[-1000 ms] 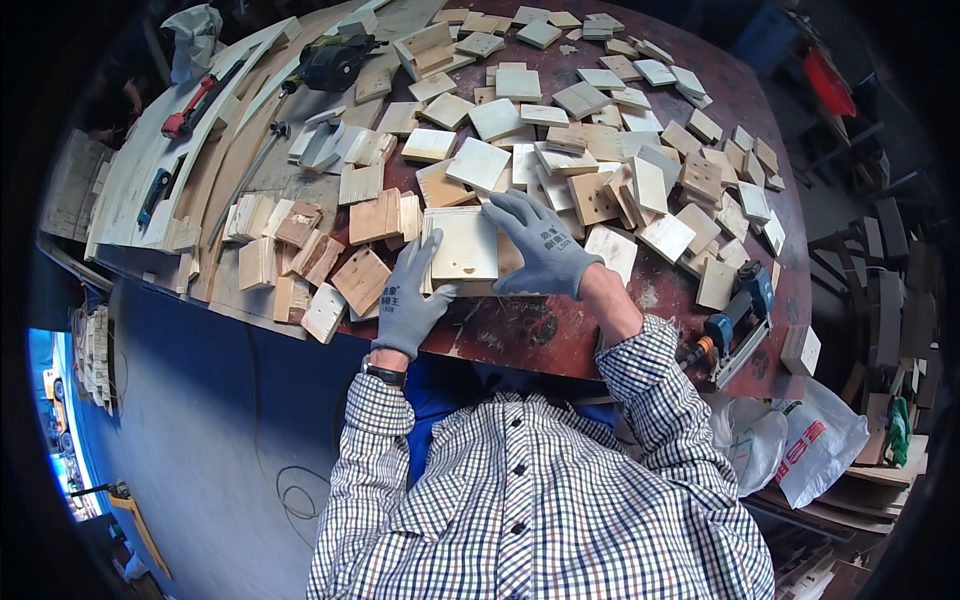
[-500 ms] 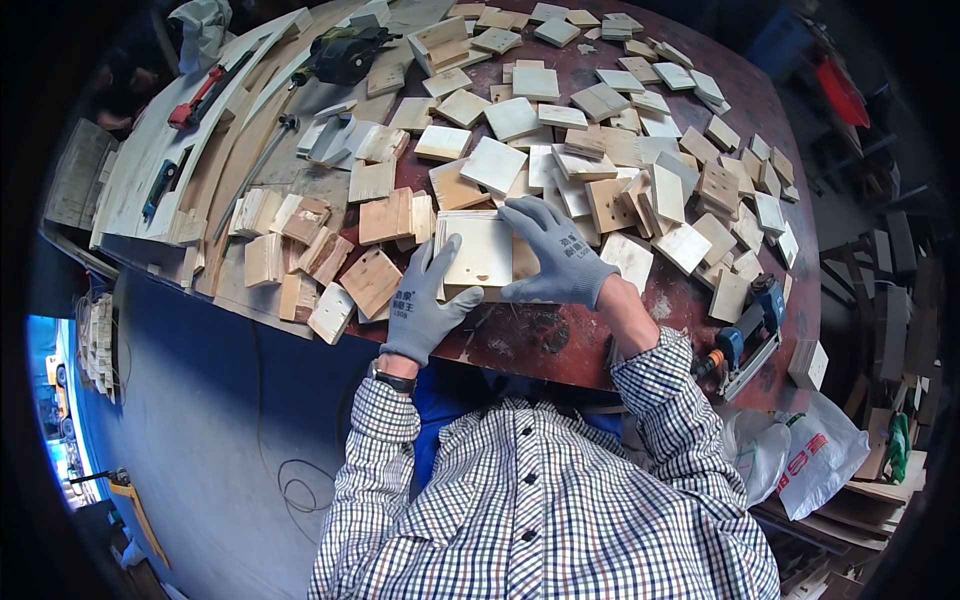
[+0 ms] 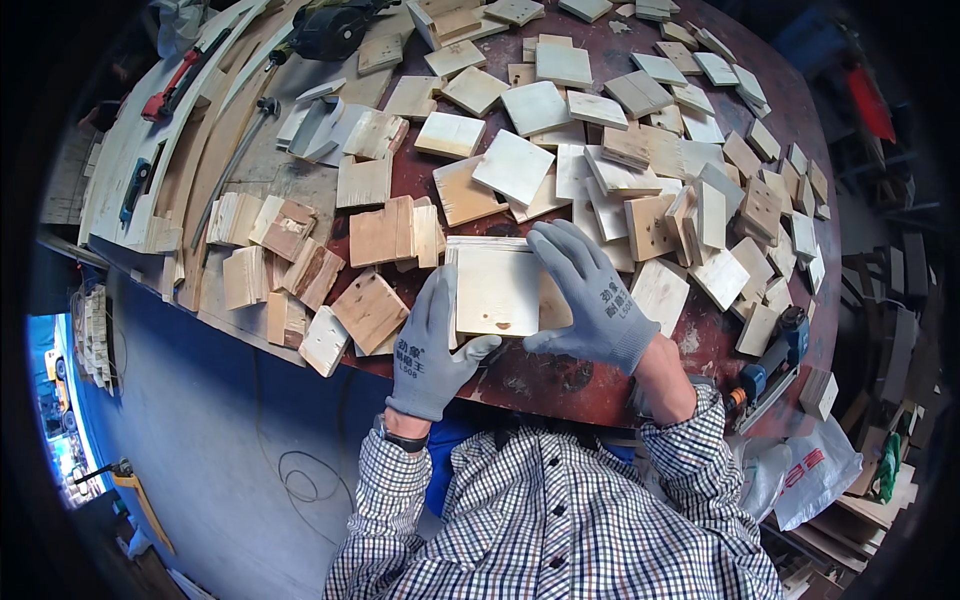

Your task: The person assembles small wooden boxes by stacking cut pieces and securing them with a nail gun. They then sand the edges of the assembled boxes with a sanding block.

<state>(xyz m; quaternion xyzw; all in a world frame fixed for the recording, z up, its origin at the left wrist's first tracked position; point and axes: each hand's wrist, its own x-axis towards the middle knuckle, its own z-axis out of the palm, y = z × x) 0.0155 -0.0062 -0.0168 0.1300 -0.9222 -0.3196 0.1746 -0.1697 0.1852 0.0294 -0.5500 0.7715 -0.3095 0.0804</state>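
A stack of square, pale wooden boards (image 3: 495,285) lies at the near edge of the table, and its top board has a small dark knot near the front. My left hand (image 3: 430,350), in a grey work glove, grips the left side, fingers along the edge and thumb toward the front corner. On the right, my gloved right hand (image 3: 597,305) clasps the stack, fingertips by its far right corner and thumb at the front. Beneath that palm shows a browner wooden piece (image 3: 553,303). The undersides of the fingers are hidden.
Loose wooden blocks (image 3: 513,168) cover much of the dark red table (image 3: 540,375). A blue nail gun (image 3: 770,370) lies at the right edge. At the left are long boards with a red-handled tool (image 3: 172,90), a metal rod (image 3: 235,165) and a black tool (image 3: 330,28).
My view has shifted, so the table and blocks sit differently in the picture. Both hands stay around the stack, the right hand's fingers still at its far corner.
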